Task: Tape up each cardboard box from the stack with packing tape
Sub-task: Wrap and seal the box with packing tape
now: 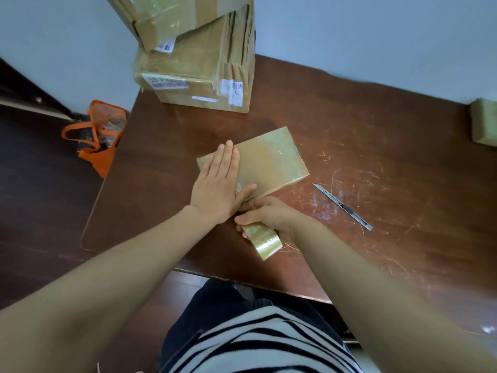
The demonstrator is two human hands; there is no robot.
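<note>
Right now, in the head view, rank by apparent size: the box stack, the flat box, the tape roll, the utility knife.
1. box stack
2. flat box
3. tape roll and utility knife, unranked: the knife runs longer but thin, the roll is bulkier and nearer the camera.

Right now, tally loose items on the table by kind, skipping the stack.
Cardboard boxes: 2, flat box under left hand, cropped box far right
Tape roll: 1
Utility knife: 1
Total: 4
</note>
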